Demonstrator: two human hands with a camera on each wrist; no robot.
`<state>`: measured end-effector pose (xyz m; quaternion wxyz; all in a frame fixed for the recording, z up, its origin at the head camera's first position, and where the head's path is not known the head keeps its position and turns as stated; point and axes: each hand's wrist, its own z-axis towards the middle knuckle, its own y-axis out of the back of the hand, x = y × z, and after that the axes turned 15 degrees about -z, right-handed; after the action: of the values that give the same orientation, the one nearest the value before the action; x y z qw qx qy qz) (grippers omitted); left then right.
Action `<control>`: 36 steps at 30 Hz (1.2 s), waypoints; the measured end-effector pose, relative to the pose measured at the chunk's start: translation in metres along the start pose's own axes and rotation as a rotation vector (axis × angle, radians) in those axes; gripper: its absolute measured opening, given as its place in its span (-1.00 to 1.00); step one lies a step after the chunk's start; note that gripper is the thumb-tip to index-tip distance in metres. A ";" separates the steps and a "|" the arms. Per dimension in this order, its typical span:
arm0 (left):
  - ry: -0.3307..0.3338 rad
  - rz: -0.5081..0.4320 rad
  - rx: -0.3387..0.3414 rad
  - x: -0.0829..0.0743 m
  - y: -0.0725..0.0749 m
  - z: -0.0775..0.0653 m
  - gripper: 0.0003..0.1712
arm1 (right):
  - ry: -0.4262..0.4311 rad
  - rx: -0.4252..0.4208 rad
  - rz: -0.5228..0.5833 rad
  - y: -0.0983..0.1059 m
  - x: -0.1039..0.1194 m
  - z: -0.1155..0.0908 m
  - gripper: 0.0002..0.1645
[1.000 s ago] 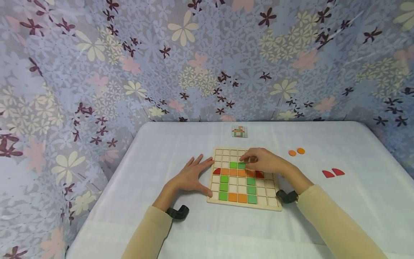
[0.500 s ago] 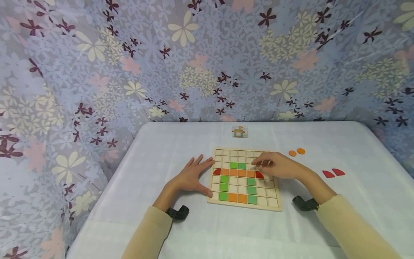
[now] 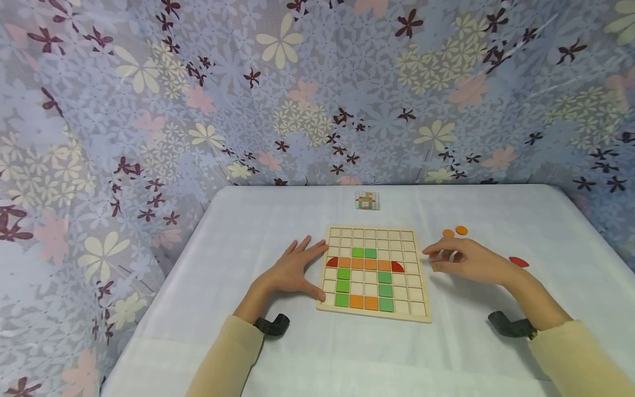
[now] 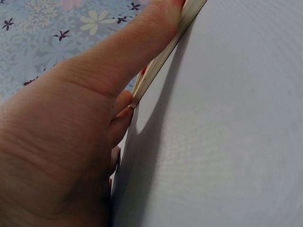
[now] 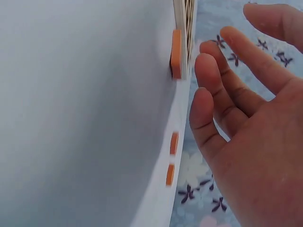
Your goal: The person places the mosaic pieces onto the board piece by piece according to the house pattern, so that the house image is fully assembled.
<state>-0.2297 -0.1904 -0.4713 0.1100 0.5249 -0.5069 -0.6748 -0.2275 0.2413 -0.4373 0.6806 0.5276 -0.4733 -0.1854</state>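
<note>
A wooden grid board (image 3: 366,317) lies on the white table. Green squares (image 3: 343,286), orange squares (image 3: 364,264) and two red quarter-round tiles (image 3: 397,267) sit in some of its cells. My left hand (image 3: 290,271) is spread at the board's left edge, fingertips and thumb resting on the rim. Just off the right edge hovers my right hand (image 3: 458,260), fingers loosely bent, holding nothing. In the right wrist view an orange tile (image 5: 176,54) lies by the board's edge; the hand hides it in the head view.
Two orange discs (image 3: 462,230) lie right of the board, behind my right hand. A red tile (image 3: 518,262) shows beyond the right wrist; its neighbour is hidden. A small pattern card (image 3: 367,200) lies at the back of the table (image 3: 278,209). Floral cloth (image 3: 297,110) hangs behind.
My right hand has moved right, from over the green squares to beyond the board's right edge, and now covers one red tile. The left hand stays put.
</note>
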 end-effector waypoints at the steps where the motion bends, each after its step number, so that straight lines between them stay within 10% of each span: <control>1: -0.002 0.002 -0.001 0.000 0.000 0.000 0.43 | -0.010 -0.011 -0.005 0.001 -0.002 -0.003 -0.59; 36: -0.015 -0.004 -0.003 -0.001 -0.001 0.000 0.42 | -0.271 -0.097 -0.179 0.025 -0.091 -0.079 -0.41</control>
<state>-0.2295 -0.1894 -0.4713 0.1054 0.5206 -0.5058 -0.6797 -0.2108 0.3617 -0.4556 0.6159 0.5043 -0.5023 -0.3376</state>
